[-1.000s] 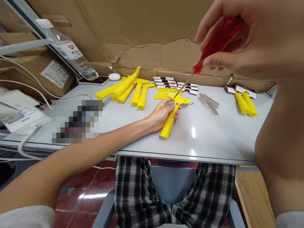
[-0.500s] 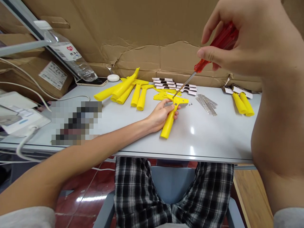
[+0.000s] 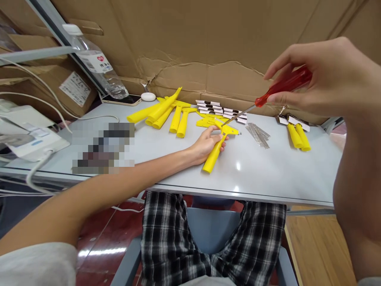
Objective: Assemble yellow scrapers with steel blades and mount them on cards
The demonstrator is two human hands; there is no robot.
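Note:
My left hand [image 3: 204,147] is wrapped round a yellow plastic scraper [image 3: 212,159], its wide head pointing away from me and the hollow handle end towards me. In my right hand [image 3: 327,77] is a screwdriver with a clear red handle [image 3: 287,88]. Its shaft slants down to the left, and the tip meets the scraper's head near the left side. Just behind the head lie flat yellow plastic pieces [image 3: 205,121]. Thin metal blades [image 3: 257,136] are spread to the right of it, with tiny screws [image 3: 239,134] close by the head.
Several yellow scrapers [image 3: 162,109] lie at the back left, and two more with printed cards [image 3: 294,137] at the right. White-and-black cards [image 3: 210,107] are stacked at the back. A water bottle [image 3: 101,67], a phone [image 3: 122,100] and cables stand or lie left. Cardboard [image 3: 184,39] walls the back.
My right hand has come down and the screwdriver leans at a flatter angle, its tip still at the scraper's head. The view has shifted slightly; my left hand keeps its hold.

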